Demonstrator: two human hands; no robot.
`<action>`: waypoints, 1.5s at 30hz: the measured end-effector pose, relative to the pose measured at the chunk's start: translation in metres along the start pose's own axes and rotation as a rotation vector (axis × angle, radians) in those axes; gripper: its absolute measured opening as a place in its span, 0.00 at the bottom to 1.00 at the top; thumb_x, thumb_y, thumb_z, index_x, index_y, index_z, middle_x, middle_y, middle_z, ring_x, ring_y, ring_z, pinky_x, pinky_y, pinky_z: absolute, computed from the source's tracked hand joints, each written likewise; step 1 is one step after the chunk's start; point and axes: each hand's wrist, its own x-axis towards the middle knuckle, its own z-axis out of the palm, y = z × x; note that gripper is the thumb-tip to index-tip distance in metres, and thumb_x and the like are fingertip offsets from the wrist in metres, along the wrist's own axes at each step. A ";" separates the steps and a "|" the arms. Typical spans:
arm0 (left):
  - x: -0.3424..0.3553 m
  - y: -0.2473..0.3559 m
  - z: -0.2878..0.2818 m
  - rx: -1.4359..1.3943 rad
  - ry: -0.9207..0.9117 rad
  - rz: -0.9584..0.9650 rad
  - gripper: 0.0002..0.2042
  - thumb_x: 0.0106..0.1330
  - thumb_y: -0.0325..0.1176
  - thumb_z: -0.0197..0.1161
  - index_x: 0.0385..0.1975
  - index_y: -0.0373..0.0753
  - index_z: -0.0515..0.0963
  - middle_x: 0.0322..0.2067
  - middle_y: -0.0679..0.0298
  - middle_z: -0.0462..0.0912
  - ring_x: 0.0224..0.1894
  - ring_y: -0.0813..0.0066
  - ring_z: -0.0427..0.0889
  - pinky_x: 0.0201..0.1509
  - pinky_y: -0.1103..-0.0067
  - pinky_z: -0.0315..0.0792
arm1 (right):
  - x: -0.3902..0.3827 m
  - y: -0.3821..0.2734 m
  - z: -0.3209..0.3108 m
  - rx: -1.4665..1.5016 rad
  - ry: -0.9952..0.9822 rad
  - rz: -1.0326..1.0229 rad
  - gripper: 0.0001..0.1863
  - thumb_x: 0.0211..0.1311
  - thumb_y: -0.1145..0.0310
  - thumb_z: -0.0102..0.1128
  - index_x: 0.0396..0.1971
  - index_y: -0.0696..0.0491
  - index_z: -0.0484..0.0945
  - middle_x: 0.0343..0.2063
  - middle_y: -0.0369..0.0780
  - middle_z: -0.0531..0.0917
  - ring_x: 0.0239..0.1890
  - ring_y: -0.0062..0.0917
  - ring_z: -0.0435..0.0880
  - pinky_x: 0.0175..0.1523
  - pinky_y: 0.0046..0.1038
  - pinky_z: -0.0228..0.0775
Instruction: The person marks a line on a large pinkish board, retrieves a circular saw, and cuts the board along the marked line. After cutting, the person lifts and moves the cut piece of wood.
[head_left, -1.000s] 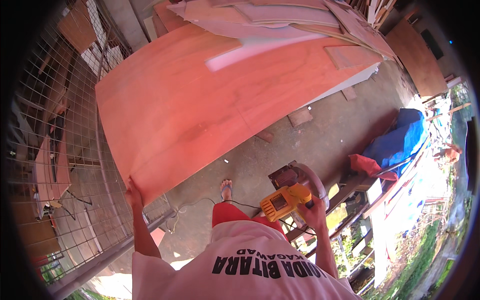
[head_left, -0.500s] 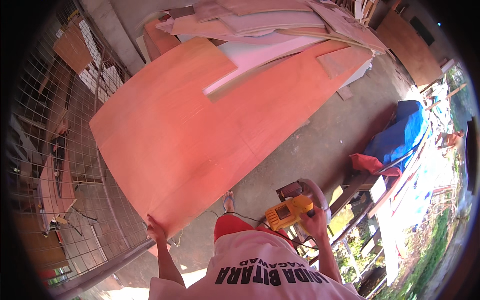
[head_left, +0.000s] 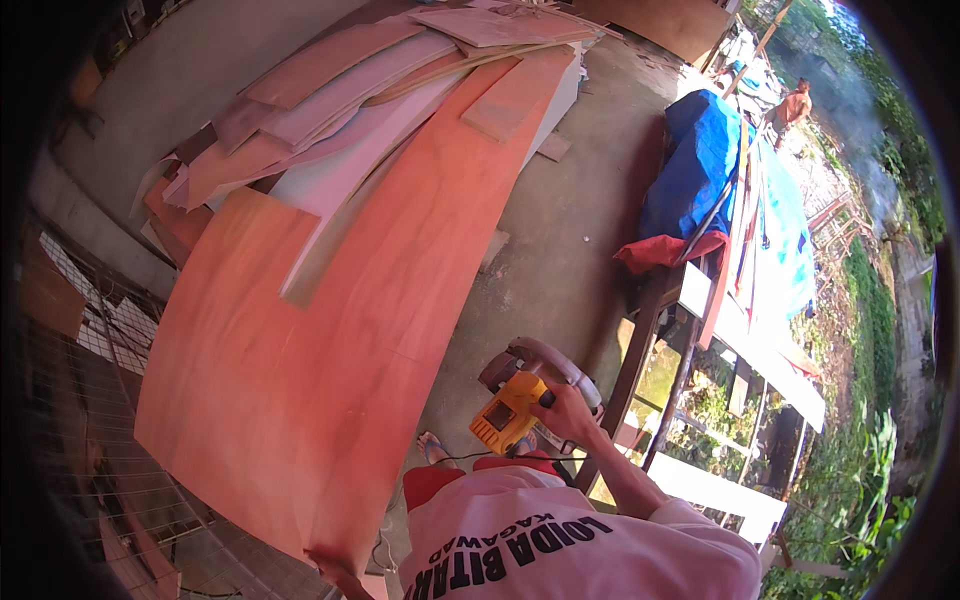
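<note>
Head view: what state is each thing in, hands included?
Saw: held; running or not, unclear.
Right hand: closed on the saw.
Panel: notched.
Left hand: at the panel's near corner, grip unclear.
Boards: piled, overlapping.
Blue tarp: rumpled.
Red cloth: bunched up.

Left grip (head_left: 332, 565) dim and blurry near the lower edge, exact hold on the reddish panel (head_left: 290, 400) unclear
</note>
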 end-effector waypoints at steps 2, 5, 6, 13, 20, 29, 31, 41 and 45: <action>0.001 -0.014 -0.010 -0.068 -0.056 -0.074 0.48 0.65 0.75 0.48 0.65 0.29 0.72 0.62 0.43 0.76 0.62 0.46 0.77 0.66 0.60 0.72 | 0.000 0.013 0.007 0.056 0.052 -0.025 0.20 0.56 0.63 0.69 0.48 0.55 0.83 0.21 0.42 0.83 0.25 0.26 0.83 0.37 0.34 0.74; 0.014 -0.001 -0.029 -0.115 -0.061 -0.249 0.47 0.67 0.74 0.46 0.68 0.32 0.68 0.67 0.50 0.72 0.65 0.53 0.74 0.68 0.64 0.68 | 0.002 0.005 0.014 0.150 0.050 0.038 0.16 0.57 0.67 0.67 0.44 0.57 0.84 0.17 0.36 0.79 0.20 0.18 0.72 0.29 0.30 0.66; 0.024 -0.007 -0.034 -0.132 -0.059 -0.239 0.47 0.68 0.73 0.46 0.69 0.32 0.67 0.67 0.51 0.71 0.66 0.54 0.72 0.70 0.64 0.66 | 0.006 -0.001 0.011 0.155 0.039 0.035 0.14 0.56 0.68 0.68 0.41 0.57 0.84 0.18 0.35 0.78 0.21 0.17 0.71 0.29 0.29 0.65; 0.045 -0.012 -0.080 -0.399 -0.511 -0.105 0.47 0.71 0.73 0.41 0.75 0.36 0.56 0.73 0.57 0.62 0.73 0.63 0.63 0.76 0.69 0.55 | -0.001 0.003 0.014 0.189 0.053 0.017 0.14 0.56 0.70 0.66 0.43 0.57 0.83 0.18 0.35 0.79 0.21 0.16 0.72 0.29 0.28 0.66; 0.039 -0.006 -0.061 -0.298 -0.439 -0.068 0.47 0.71 0.73 0.37 0.77 0.39 0.52 0.75 0.59 0.59 0.74 0.63 0.59 0.78 0.68 0.51 | -0.015 0.005 -0.006 0.231 0.047 0.014 0.13 0.56 0.71 0.67 0.41 0.58 0.83 0.16 0.38 0.79 0.18 0.19 0.72 0.28 0.29 0.65; 0.027 -0.036 -0.043 -0.282 -0.311 -0.196 0.47 0.70 0.75 0.37 0.77 0.41 0.52 0.75 0.57 0.57 0.74 0.60 0.60 0.78 0.66 0.53 | -0.069 -0.042 -0.093 0.066 -0.122 -0.205 0.17 0.49 0.77 0.66 0.43 0.58 0.84 0.26 0.43 0.87 0.28 0.30 0.90 0.35 0.26 0.78; 0.017 -0.020 -0.034 -0.306 -0.288 -0.220 0.47 0.70 0.75 0.38 0.77 0.42 0.51 0.75 0.57 0.56 0.74 0.59 0.60 0.77 0.65 0.54 | -0.065 -0.070 -0.096 0.009 -0.154 -0.109 0.12 0.53 0.74 0.66 0.39 0.58 0.83 0.22 0.37 0.84 0.23 0.21 0.82 0.34 0.26 0.74; 0.013 -0.009 -0.031 -0.245 -0.209 -0.196 0.45 0.72 0.72 0.38 0.78 0.41 0.50 0.76 0.55 0.55 0.74 0.58 0.59 0.77 0.66 0.54 | -0.038 -0.046 -0.004 0.135 -0.086 -0.153 0.13 0.50 0.78 0.63 0.38 0.60 0.83 0.20 0.39 0.82 0.19 0.23 0.80 0.27 0.25 0.71; 0.013 -0.014 -0.033 -0.137 -0.175 -0.146 0.45 0.73 0.71 0.37 0.78 0.40 0.48 0.76 0.56 0.54 0.75 0.60 0.59 0.78 0.66 0.53 | -0.023 -0.050 0.015 0.188 -0.099 -0.208 0.17 0.46 0.80 0.65 0.41 0.60 0.84 0.22 0.41 0.84 0.21 0.24 0.83 0.29 0.25 0.73</action>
